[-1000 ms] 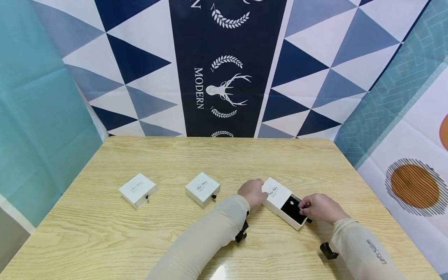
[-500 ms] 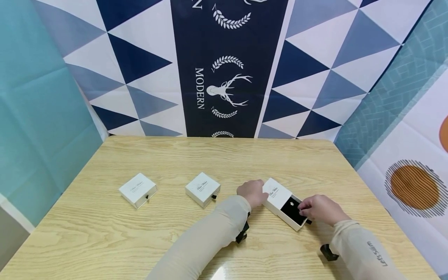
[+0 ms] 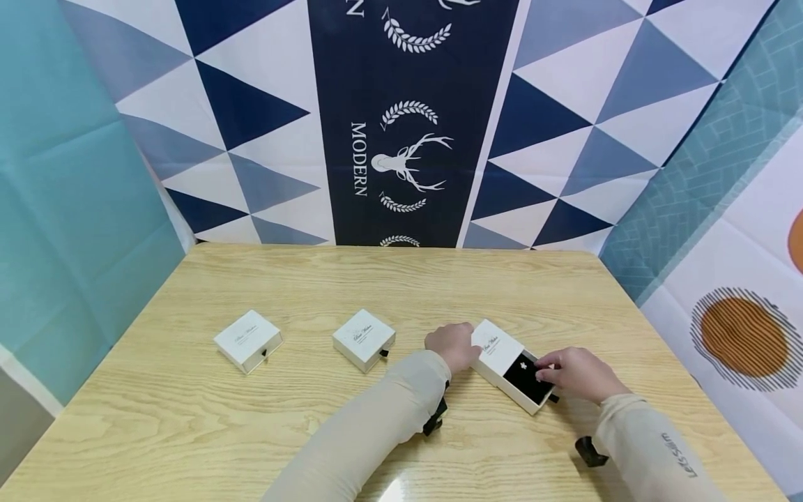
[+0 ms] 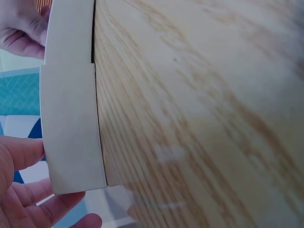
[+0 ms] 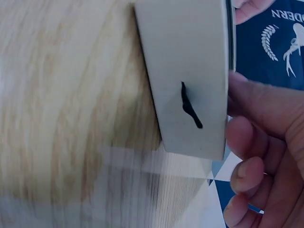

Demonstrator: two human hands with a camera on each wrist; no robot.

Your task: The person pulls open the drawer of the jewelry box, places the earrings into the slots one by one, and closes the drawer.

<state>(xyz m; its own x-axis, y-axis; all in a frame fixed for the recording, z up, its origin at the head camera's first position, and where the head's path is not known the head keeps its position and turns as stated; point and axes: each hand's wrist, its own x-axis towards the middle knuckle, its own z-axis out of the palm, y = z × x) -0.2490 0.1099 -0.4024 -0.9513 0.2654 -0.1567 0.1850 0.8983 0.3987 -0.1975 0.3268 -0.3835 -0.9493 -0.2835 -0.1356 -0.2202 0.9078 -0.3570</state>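
On the right half of the table, a white drawer-style jewellery box (image 3: 498, 348) stands partly slid out, its black insert (image 3: 523, 385) showing. A small flower-shaped stud (image 3: 523, 366) sits on the insert. My left hand (image 3: 450, 344) holds the sleeve's far-left end; the left wrist view has its thumb (image 4: 26, 153) on the top edge and fingers around the end. My right hand (image 3: 578, 373) has thumb and forefinger at the drawer's right side, over the insert. Anything between those fingertips is hidden. A black ribbon pull (image 5: 191, 111) sticks out of the drawer's front.
Two more white boxes, both closed, stand on the wooden table (image 3: 282, 432): one at the left (image 3: 247, 340), one near the middle (image 3: 364, 339). Patterned cloths (image 3: 401, 118) hang behind the table and along its sides.
My right thumb and forefinger have shifted slightly over the insert and look a little farther apart. My left hand and the box have stayed nearly still.
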